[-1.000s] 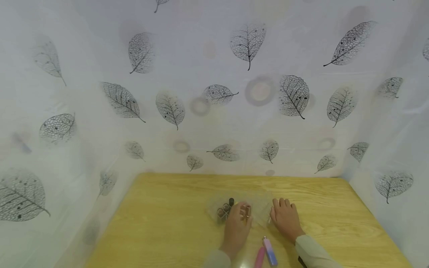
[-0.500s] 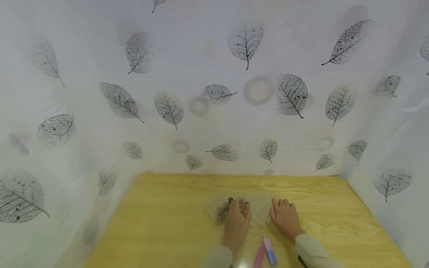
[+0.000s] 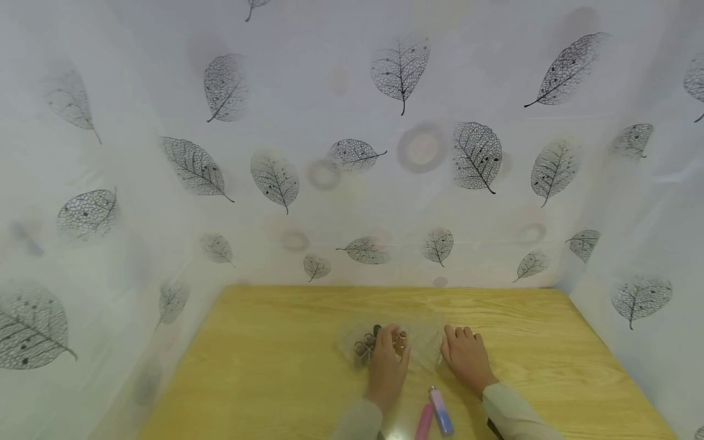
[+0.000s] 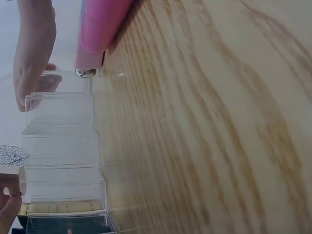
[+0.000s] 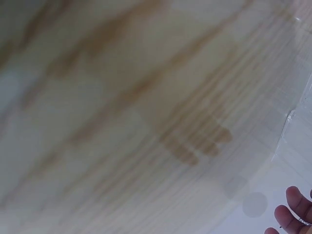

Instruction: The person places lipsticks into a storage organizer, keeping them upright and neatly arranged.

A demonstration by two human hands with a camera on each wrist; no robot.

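Observation:
My left hand [image 3: 387, 370] holds a small copper-coloured tube [image 3: 402, 340], perhaps a lipstick, over a clear plastic organizer [image 3: 429, 345]. In the left wrist view, its fingers [image 4: 9, 207] pinch a pale round-ended piece beside the organizer's stepped compartments [image 4: 61, 151]. Dark round-topped items [image 3: 364, 346] fill compartments at the organizer's left end. My right hand [image 3: 469, 359] grips the right end, its fingers curled over the edge. Fingertips [image 5: 292, 212] show at the lower right corner of the right wrist view; what they touch is cut off there.
Nearer the person, a pink rounded object [image 3: 424, 421] and a pink-to-blue stick [image 3: 441, 410] with a metal tip lie side by side on the wooden table [image 3: 264, 366]. White leaf-printed sheeting [image 3: 352, 201] surrounds the table's back and sides.
The copper-coloured tube has gone from a blurred position among my left fingers to standing more upright there. My right hand stays on the organizer's end. The view has shifted slightly.

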